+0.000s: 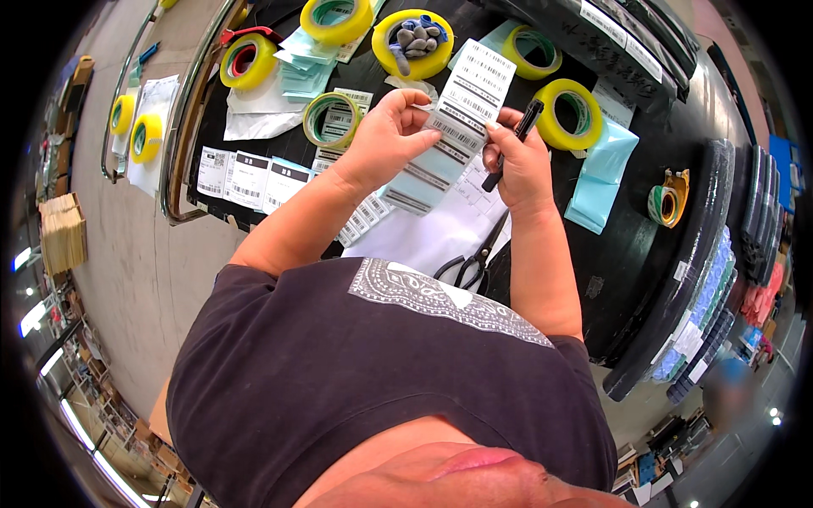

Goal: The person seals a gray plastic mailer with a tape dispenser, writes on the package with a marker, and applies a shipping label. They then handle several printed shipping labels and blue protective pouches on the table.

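Note:
A long strip of barcode labels [474,89] with a pale blue backing is held up over the black table. At its left edge my left hand [394,140] is closed, the thumb against the strip and the fingers curled. The fingertips of my right hand [525,165] pinch the strip's right edge. That same hand also grips a black marker pen [517,140], tilted across the fingers. Beneath the strip lies a white printed sheet [406,241], with black-handled scissors [467,267] on it, close to my chest.
Yellow tape rolls [569,114] surround my hands; one ring [412,30] holds grey-blue finger-like pieces. Printed label sheets [250,178] lie at left and light blue sheets [601,182] at right. A tape dispenser [669,199] and long black-wrapped rolls [690,279] stand further right. A metal rail [169,182] borders the left.

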Action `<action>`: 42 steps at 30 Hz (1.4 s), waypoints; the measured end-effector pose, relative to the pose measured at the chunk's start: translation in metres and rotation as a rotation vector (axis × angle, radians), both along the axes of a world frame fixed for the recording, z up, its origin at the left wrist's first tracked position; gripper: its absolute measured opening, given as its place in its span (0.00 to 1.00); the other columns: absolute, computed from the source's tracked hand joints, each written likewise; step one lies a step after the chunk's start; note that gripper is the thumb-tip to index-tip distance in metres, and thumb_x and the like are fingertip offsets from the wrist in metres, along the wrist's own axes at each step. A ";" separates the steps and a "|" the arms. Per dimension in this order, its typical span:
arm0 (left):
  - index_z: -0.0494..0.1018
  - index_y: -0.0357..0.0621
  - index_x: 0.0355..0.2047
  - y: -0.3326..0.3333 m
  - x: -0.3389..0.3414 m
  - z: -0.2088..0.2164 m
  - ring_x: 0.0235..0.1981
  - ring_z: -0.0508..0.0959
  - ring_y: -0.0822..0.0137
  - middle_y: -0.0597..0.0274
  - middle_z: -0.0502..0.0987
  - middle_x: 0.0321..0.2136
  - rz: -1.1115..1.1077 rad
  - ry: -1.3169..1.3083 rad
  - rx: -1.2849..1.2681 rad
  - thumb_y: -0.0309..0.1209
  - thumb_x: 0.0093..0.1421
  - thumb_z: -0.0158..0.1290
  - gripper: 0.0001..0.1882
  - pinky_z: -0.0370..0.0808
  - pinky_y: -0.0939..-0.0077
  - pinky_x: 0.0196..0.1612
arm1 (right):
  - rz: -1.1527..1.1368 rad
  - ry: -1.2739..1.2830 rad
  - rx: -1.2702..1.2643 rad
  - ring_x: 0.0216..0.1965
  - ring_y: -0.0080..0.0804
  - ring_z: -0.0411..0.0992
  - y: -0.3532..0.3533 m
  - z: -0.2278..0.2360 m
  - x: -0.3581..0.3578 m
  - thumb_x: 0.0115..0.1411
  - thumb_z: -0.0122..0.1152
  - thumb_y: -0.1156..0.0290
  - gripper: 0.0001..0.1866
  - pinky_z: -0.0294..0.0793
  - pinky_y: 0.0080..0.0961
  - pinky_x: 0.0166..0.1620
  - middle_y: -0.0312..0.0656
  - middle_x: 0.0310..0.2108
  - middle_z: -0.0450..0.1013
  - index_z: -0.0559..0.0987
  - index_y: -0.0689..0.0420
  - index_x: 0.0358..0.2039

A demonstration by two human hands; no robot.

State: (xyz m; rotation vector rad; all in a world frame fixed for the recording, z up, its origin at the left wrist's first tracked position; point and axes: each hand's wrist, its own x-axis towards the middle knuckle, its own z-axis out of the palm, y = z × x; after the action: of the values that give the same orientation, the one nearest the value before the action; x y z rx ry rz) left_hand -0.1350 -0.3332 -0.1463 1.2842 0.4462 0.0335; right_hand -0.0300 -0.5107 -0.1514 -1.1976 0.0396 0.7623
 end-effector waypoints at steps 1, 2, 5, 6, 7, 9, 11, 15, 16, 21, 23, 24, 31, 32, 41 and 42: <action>0.60 0.33 0.57 0.000 0.000 0.001 0.43 0.78 0.70 0.55 0.78 0.42 0.010 -0.003 -0.004 0.20 0.59 0.59 0.28 0.76 0.77 0.49 | 0.056 -0.111 0.046 0.23 0.15 0.68 -0.004 0.002 0.000 0.60 0.62 0.77 0.28 0.67 0.15 0.26 0.38 0.33 0.76 0.66 0.63 0.61; 0.60 0.33 0.58 -0.001 0.000 0.002 0.43 0.78 0.70 0.56 0.78 0.41 0.018 -0.003 -0.009 0.20 0.59 0.59 0.28 0.76 0.77 0.49 | 0.043 -0.190 0.075 0.25 0.14 0.69 -0.004 0.004 -0.005 0.59 0.62 0.79 0.32 0.69 0.15 0.29 0.39 0.37 0.76 0.64 0.61 0.63; 0.59 0.33 0.60 -0.001 0.000 0.007 0.43 0.78 0.71 0.57 0.78 0.41 0.050 -0.006 -0.006 0.20 0.59 0.59 0.31 0.76 0.78 0.48 | 0.081 -0.420 0.145 0.35 0.13 0.72 -0.001 0.002 -0.017 0.53 0.67 0.86 0.47 0.74 0.13 0.40 0.42 0.52 0.74 0.57 0.53 0.71; 0.58 0.33 0.60 -0.002 0.000 0.008 0.42 0.78 0.71 0.58 0.78 0.40 0.067 -0.020 -0.020 0.20 0.59 0.59 0.31 0.76 0.78 0.49 | 0.079 -0.425 0.152 0.36 0.14 0.72 -0.001 0.000 -0.018 0.53 0.68 0.85 0.46 0.74 0.13 0.40 0.42 0.52 0.74 0.58 0.54 0.70; 0.58 0.33 0.60 -0.003 0.000 0.008 0.42 0.78 0.71 0.58 0.78 0.40 0.083 -0.034 -0.034 0.20 0.59 0.59 0.32 0.75 0.78 0.49 | 0.078 -0.430 0.159 0.37 0.15 0.72 0.001 -0.001 -0.020 0.52 0.68 0.85 0.45 0.74 0.13 0.41 0.42 0.52 0.74 0.60 0.55 0.69; 0.57 0.33 0.61 -0.006 0.001 0.007 0.41 0.78 0.71 0.59 0.78 0.39 0.120 -0.067 -0.068 0.20 0.59 0.60 0.33 0.75 0.78 0.49 | 0.089 -0.461 0.133 0.40 0.18 0.72 0.003 -0.004 -0.021 0.53 0.68 0.84 0.35 0.74 0.15 0.44 0.40 0.48 0.76 0.69 0.60 0.62; 0.56 0.34 0.62 -0.008 0.001 0.008 0.41 0.78 0.71 0.60 0.77 0.38 0.161 -0.103 -0.105 0.20 0.59 0.59 0.34 0.75 0.78 0.49 | 0.105 -0.398 -0.015 0.40 0.18 0.72 0.002 0.003 -0.019 0.54 0.68 0.84 0.29 0.74 0.16 0.43 0.38 0.45 0.76 0.73 0.62 0.57; 0.59 0.38 0.62 -0.009 0.003 0.003 0.46 0.76 0.72 0.60 0.77 0.42 0.175 -0.216 0.107 0.21 0.58 0.61 0.34 0.73 0.78 0.50 | 0.057 -0.228 -0.024 0.35 0.16 0.71 0.005 0.004 -0.015 0.56 0.67 0.80 0.15 0.71 0.14 0.39 0.33 0.35 0.76 0.80 0.62 0.45; 0.61 0.39 0.61 -0.004 0.005 -0.005 0.48 0.75 0.72 0.60 0.77 0.43 0.157 -0.291 0.315 0.21 0.57 0.62 0.33 0.73 0.78 0.50 | 0.060 -0.197 -0.040 0.33 0.15 0.71 0.006 0.007 -0.013 0.57 0.67 0.80 0.14 0.71 0.14 0.38 0.32 0.34 0.76 0.80 0.61 0.44; 0.68 0.43 0.59 0.013 0.019 0.024 0.46 0.73 0.77 0.64 0.77 0.41 -0.011 -0.374 0.947 0.20 0.53 0.63 0.31 0.72 0.78 0.48 | 0.191 -0.168 -0.161 0.26 0.12 0.64 0.006 0.012 0.002 0.59 0.67 0.74 0.07 0.63 0.13 0.29 0.28 0.27 0.73 0.82 0.61 0.37; 0.69 0.41 0.58 0.019 0.024 0.024 0.42 0.75 0.76 0.64 0.78 0.38 -0.157 -0.225 0.720 0.21 0.54 0.63 0.30 0.73 0.78 0.46 | 0.232 -0.172 -0.191 0.26 0.13 0.63 0.006 0.013 0.009 0.59 0.67 0.73 0.06 0.63 0.13 0.29 0.28 0.27 0.73 0.82 0.60 0.36; 0.69 0.41 0.57 0.021 0.026 0.024 0.40 0.76 0.76 0.65 0.78 0.36 -0.226 -0.151 0.606 0.21 0.54 0.63 0.29 0.73 0.78 0.45 | 0.253 -0.175 -0.205 0.26 0.13 0.63 0.008 0.016 0.012 0.59 0.68 0.73 0.06 0.63 0.13 0.29 0.28 0.27 0.73 0.82 0.60 0.36; 0.70 0.34 0.54 0.015 0.031 0.019 0.32 0.77 0.78 0.64 0.80 0.32 -0.179 -0.002 0.407 0.24 0.58 0.62 0.23 0.75 0.84 0.33 | 0.181 -0.135 -0.197 0.22 0.12 0.64 0.020 0.029 0.012 0.60 0.69 0.66 0.12 0.62 0.13 0.26 0.28 0.25 0.72 0.79 0.59 0.38; 0.70 0.34 0.53 0.015 0.031 0.017 0.32 0.78 0.77 0.63 0.80 0.32 -0.155 0.002 0.401 0.25 0.58 0.62 0.23 0.75 0.83 0.35 | 0.204 -0.130 -0.156 0.26 0.14 0.67 0.019 0.025 0.013 0.59 0.69 0.67 0.11 0.65 0.15 0.31 0.31 0.28 0.74 0.80 0.60 0.38; 0.78 0.37 0.48 0.040 0.043 0.024 0.41 0.76 0.77 0.64 0.80 0.35 -0.271 0.098 0.238 0.39 0.64 0.57 0.19 0.72 0.79 0.45 | 0.375 -0.064 -0.164 0.33 0.18 0.73 0.010 0.018 0.025 0.57 0.69 0.70 0.12 0.72 0.18 0.39 0.35 0.33 0.78 0.81 0.63 0.38; 0.79 0.37 0.47 0.042 0.048 0.028 0.40 0.76 0.77 0.65 0.80 0.35 -0.342 0.144 0.255 0.39 0.64 0.57 0.18 0.71 0.80 0.45 | 0.388 -0.061 -0.152 0.32 0.18 0.73 0.011 0.020 0.026 0.57 0.69 0.70 0.12 0.72 0.18 0.38 0.35 0.33 0.78 0.81 0.63 0.38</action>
State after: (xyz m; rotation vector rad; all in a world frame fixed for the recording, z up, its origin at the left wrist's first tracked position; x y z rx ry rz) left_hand -0.0873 -0.2915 -0.1183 1.6070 0.3472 -0.3000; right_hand -0.0043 -0.5002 -0.1319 -1.3923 -0.1939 1.0755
